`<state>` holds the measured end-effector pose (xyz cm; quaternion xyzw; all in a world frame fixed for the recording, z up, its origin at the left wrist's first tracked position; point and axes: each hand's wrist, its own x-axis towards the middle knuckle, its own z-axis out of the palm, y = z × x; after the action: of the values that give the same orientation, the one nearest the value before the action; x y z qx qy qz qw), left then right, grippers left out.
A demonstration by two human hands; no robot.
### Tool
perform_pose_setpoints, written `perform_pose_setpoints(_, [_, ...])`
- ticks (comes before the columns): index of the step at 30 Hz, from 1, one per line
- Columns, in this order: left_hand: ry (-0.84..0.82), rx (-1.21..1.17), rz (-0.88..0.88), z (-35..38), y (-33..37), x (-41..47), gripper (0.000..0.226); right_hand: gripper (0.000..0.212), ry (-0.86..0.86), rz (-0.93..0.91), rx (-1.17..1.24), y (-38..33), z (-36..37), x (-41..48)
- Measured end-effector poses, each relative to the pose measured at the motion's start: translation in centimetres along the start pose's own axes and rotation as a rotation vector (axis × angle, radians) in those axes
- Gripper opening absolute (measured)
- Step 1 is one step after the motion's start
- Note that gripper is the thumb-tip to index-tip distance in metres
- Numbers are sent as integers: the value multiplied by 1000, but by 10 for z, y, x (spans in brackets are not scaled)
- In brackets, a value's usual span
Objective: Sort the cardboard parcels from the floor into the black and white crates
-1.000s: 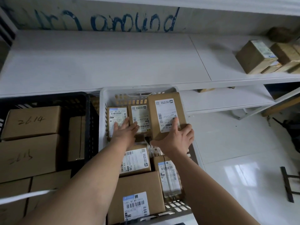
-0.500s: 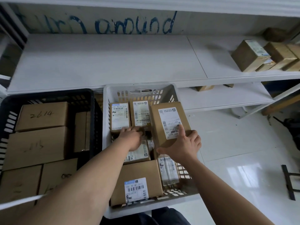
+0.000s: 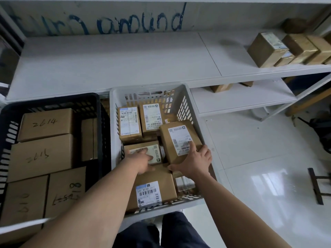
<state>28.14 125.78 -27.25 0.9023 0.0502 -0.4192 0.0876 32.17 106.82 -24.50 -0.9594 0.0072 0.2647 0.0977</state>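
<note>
The right hand [image 3: 194, 161] is gripping a brown cardboard parcel [image 3: 176, 138] with a white printed label. The thumb is hooking its near-left corner and the fingers are curling over its near-right edge. The parcel is lying tilted by the right wall of the white slatted plastic crate [image 3: 113, 122]. Its long axis is running from the crate's near side towards its far side, so the hand is sitting at its near end. The left hand [image 3: 143, 161] is resting, fingers fairly straight, on a smaller labelled cardboard parcel [image 3: 155, 153] at the crate's middle, grasping nothing. Being nearer, the right hand is probably the one seating the parcel, pushing along that axis.
</note>
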Motion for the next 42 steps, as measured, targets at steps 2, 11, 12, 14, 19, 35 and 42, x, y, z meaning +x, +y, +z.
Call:
perform_pose_setpoints(2, [-10,-7,13,0,-1,2,56,125,-9,-7,-19,-2,1,8])
perform_pose_setpoints(11, [0,-67,46,12,-11,10,42,116,-112,-134,-109,7,-4,26])
perform_pose_setpoints(12, [-4,-67,47,12,-11,9,43,106,-104,-159,-120,10,-5,27])
perform_pose_setpoints(14, [-8,-67,49,13,-10,7,43,90,-33,-205,-182,14,-5,27])
perform_pose_setpoints(19, [-1,-93,48,12,-10,6,44,80,42,-254,-305,13,-4,28])
perform_pose_setpoints(35, [23,5,30,5,-6,6,52,79,120,-395,-474,12,18,43])
perform_pose_setpoints(42, [32,-25,26,7,-10,9,53,80,157,-384,-477,19,23,41])
